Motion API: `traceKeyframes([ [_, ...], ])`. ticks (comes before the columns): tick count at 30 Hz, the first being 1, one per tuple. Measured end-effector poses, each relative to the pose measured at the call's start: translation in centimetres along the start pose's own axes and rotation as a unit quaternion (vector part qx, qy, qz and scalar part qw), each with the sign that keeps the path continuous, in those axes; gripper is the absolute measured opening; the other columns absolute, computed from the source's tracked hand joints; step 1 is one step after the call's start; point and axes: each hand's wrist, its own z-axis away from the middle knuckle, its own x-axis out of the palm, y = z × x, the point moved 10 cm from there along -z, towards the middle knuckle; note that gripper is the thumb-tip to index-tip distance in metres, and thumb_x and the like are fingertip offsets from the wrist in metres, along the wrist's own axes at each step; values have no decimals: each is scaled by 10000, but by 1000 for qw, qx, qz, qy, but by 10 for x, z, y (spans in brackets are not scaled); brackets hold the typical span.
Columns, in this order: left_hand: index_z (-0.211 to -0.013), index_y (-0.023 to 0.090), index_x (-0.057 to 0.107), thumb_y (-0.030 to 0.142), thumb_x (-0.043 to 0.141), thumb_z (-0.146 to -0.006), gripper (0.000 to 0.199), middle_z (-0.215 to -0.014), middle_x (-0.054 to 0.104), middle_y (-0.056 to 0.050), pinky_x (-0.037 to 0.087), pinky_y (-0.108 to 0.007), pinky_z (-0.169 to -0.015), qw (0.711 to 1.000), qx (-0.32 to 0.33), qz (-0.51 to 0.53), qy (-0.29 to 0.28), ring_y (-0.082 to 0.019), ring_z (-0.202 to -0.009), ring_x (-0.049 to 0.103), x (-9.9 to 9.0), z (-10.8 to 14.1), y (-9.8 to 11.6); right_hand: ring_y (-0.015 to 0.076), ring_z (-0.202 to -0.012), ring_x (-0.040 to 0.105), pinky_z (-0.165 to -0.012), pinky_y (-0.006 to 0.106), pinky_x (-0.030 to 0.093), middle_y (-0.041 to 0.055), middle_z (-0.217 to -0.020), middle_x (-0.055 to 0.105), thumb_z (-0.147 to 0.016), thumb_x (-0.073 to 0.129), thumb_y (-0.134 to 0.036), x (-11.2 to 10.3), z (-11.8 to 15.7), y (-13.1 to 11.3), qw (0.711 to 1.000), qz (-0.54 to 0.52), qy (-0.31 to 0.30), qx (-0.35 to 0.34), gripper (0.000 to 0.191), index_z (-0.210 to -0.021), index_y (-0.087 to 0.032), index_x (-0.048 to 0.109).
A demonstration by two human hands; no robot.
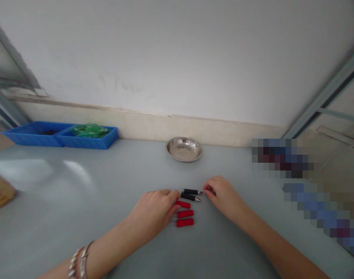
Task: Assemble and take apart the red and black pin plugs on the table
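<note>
Two black cylindrical pieces with shiny metal tips, one behind (191,192) and one in front (188,197), lie on the grey table. Nearer to me are two red cylindrical pieces, the upper one (185,213) and the lower one (185,222), with thin pins at their left ends. Another red piece (184,204) has its left end between the thumb and fingers of my left hand (159,205). My right hand (222,193), right of the black pieces, is closed around a small dark thing, mostly hidden by the fingers.
A round metal dish (184,149) stands by the wall. Two joined blue trays (86,142) sit at the back left, one with green plastic-like material. A yellowish object (1,190) is at the left edge. Blurred-out items (283,157) lie at the right.
</note>
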Motion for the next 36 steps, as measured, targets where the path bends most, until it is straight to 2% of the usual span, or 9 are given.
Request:
traceKeyframes([
  [8, -892, 196, 570, 201, 429, -889, 141, -852, 662, -57, 457, -271, -607, 1000, 7, -4, -13, -213, -728, 639, 1, 0, 2, 208, -818, 537, -734, 321, 424, 76, -796, 599, -806, 535, -95, 0, 2, -1, 1000, 1, -9, 5, 112, -783, -140, 634],
  [14, -865, 196, 574, 205, 411, -889, 165, -820, 650, -51, 450, -261, -592, 1000, 13, -6, -7, -197, -697, 630, 0, 1, 3, 193, -818, 529, -742, 316, 423, 63, -810, 563, -833, 520, -139, -14, 5, -8, 999, -25, 47, -1, 105, -802, -156, 619],
  [18, -915, 203, 581, 213, 395, -896, 187, -815, 654, -44, 446, -251, -596, 1000, 11, -4, 5, -188, -699, 632, 0, 1, 1, 185, -800, 519, -729, 313, 419, 55, -786, 547, -845, 519, -167, -22, 6, -18, 995, -56, 69, -37, 110, -791, -159, 614],
  [24, -879, 201, 580, 210, 393, -897, 189, -805, 653, -43, 445, -261, -582, 1000, 18, -10, 2, -197, -687, 628, 1, 1, 2, 175, -802, 512, -731, 311, 410, 49, -803, 552, -827, 577, -231, -18, 10, -35, 989, -105, 34, -97, 89, -808, -158, 623],
  [30, -886, 197, 576, 187, 385, -895, 191, -813, 657, -50, 445, -271, -585, 1000, 19, -14, -7, -209, -702, 632, 0, 1, 4, 182, -834, 519, -753, 315, 413, 56, -834, 562, -820, 580, -200, -7, 11, -37, 989, -102, 0, -108, 72, -849, -161, 634],
  [36, -864, 192, 584, 195, 380, -904, 208, -805, 659, -52, 435, -259, -576, 1000, 15, -1, -7, -195, -684, 629, 0, 1, 3, 187, -845, 516, -765, 315, 416, 54, -843, 565, -786, 617, -165, -5, 10, -36, 992, -84, -12, -94, 86, -868, -152, 637],
])
